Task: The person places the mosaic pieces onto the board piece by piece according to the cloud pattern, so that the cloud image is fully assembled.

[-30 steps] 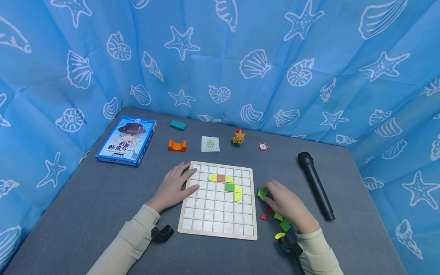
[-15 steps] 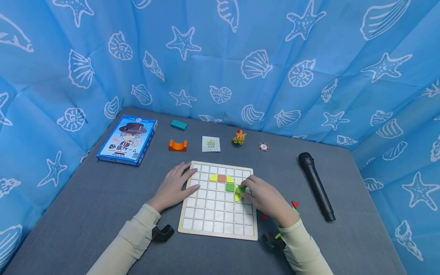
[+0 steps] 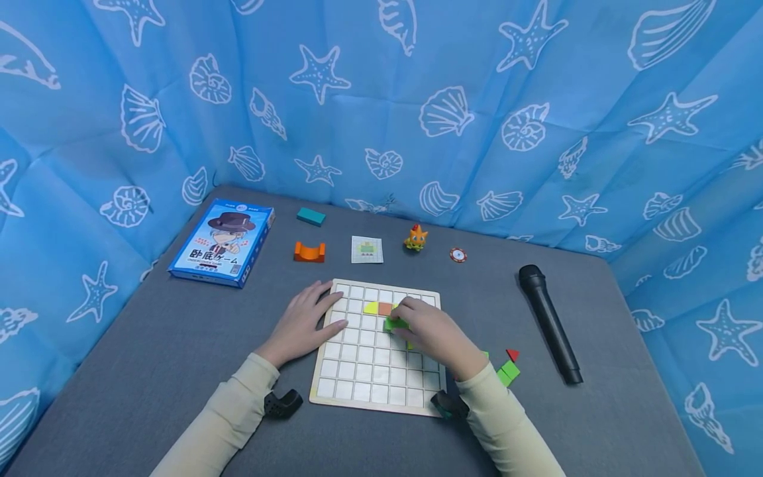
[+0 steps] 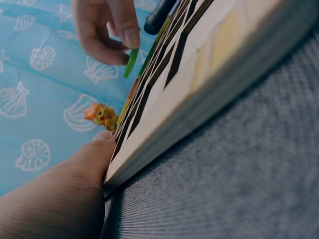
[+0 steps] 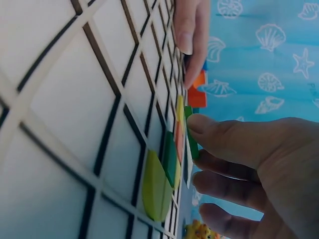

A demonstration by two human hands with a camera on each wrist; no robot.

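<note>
A white grid board (image 3: 357, 371) lies on the grey table. My left hand (image 3: 305, 320) rests flat on its left edge, fingers straight; its thumb (image 4: 94, 149) touches the board's rim (image 4: 199, 114). My right hand (image 3: 424, 331) hovers over the upper rows and pinches a green tile (image 3: 393, 324) between thumb and fingers, just above the board (image 5: 75, 99). The same green tile (image 5: 191, 135) shows on edge in the right wrist view, next to placed yellow (image 5: 157, 186) and green (image 5: 170, 158) pieces. A yellow piece (image 3: 371, 308) and an orange tile (image 3: 385, 309) sit in the grid.
Loose green tiles (image 3: 508, 373) and a red triangle (image 3: 511, 354) lie right of the board. A black microphone (image 3: 550, 322) lies further right. Behind the board are a pattern card (image 3: 366, 249), an orange arch (image 3: 309, 252), a teal block (image 3: 310, 216), a toy figure (image 3: 415, 237), a chip (image 3: 457, 254) and a blue game box (image 3: 222, 242). Blue curtains wall the table.
My right hand took a green tile from the loose pile at the board's right and carried it left over the board to the upper middle rows. The left hand has stayed put.
</note>
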